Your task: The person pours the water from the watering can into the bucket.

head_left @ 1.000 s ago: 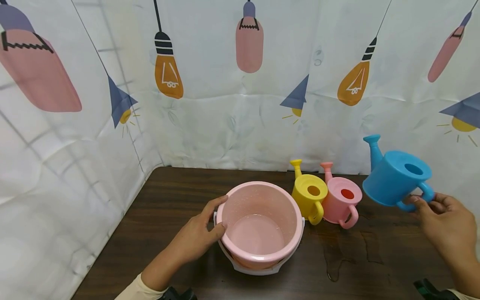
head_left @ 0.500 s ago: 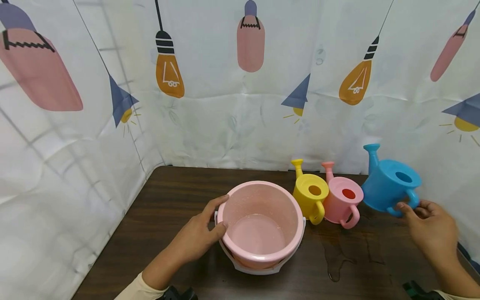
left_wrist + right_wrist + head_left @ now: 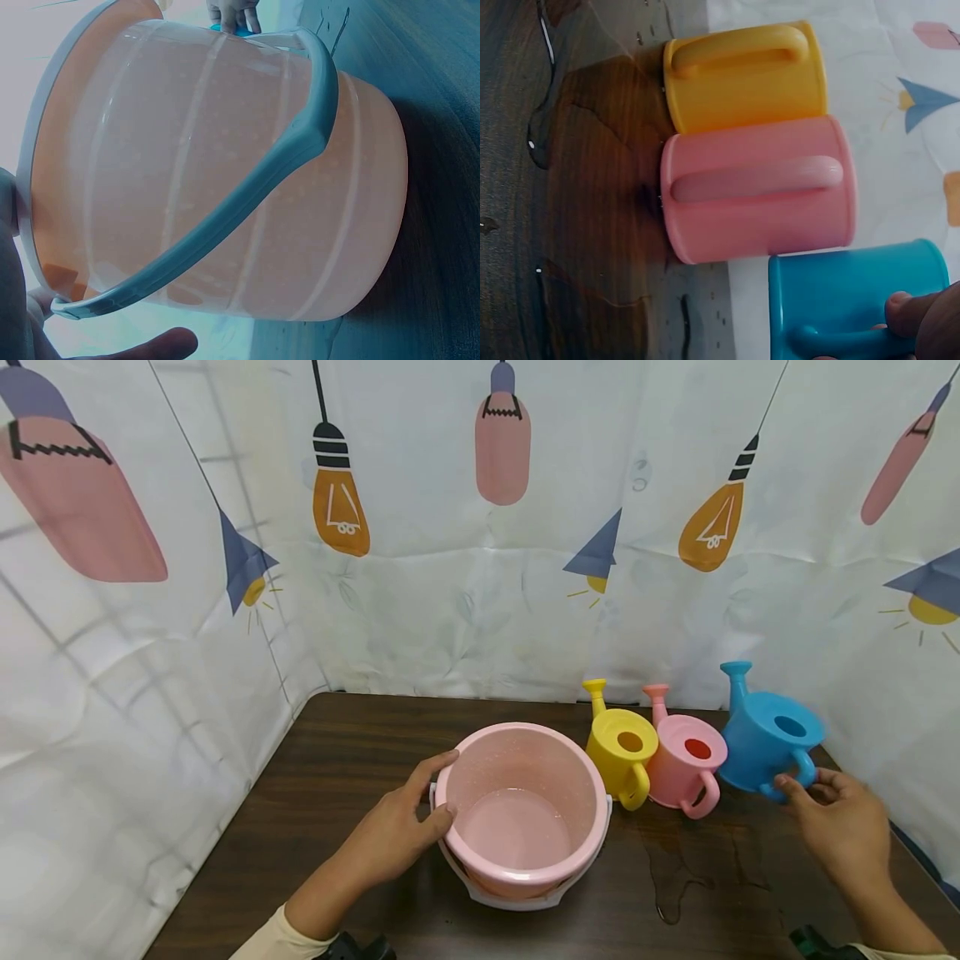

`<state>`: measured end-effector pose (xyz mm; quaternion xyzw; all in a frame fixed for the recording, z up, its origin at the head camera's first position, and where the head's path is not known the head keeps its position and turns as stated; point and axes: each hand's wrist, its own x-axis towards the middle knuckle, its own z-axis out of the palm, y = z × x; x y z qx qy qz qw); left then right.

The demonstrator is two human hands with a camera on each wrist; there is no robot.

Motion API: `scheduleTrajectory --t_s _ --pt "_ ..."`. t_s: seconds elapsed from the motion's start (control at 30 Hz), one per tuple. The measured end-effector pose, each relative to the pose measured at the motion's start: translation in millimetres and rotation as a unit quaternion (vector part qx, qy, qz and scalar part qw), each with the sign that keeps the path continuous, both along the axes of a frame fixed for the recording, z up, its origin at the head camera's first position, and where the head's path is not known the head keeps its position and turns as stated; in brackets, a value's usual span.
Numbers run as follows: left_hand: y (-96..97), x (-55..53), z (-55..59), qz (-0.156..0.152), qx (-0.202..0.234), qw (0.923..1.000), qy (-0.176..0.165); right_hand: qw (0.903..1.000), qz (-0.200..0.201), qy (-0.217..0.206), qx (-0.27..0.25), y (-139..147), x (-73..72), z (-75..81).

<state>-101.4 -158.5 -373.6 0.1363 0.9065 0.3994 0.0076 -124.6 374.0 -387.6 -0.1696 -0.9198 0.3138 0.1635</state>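
Observation:
My left hand (image 3: 397, 822) holds the rim of a pale pink bucket (image 3: 517, 881), which stands upright with a shallow layer of clear water at the bottom. In the left wrist view, the bucket's handle (image 3: 232, 217) hangs down across its side. With thumb and fingers, my right hand (image 3: 843, 822) grips the handle of a blue toy watering can (image 3: 765, 735), close over the table beside a pink watering can (image 3: 678, 768). Left of the pink one stands a yellow watering can (image 3: 618, 756). In the right wrist view, the blue can's base (image 3: 774, 307) sits farther back than the pink one's.
Spilled water (image 3: 667, 868) wets the dark wooden table (image 3: 360, 735) in front of the cans. A white printed cloth (image 3: 450, 610) hangs behind the table and along its left side. Dark wrist gear (image 3: 360, 947) shows at the bottom edge.
My right hand has lowered the blue watering can and brought it left, next to the pink one, and it now tilts less. The left hand and bucket stay in place.

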Motion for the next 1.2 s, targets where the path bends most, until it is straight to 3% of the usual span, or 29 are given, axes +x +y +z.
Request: scheduleTrajectory --t_s 1.2 --pt "0.1 -0.9 -0.2 0.003 -0.006 1.0 0.005 0.9987 -0.018 -0.041 -0.026 -5 -7.4 -31.3"
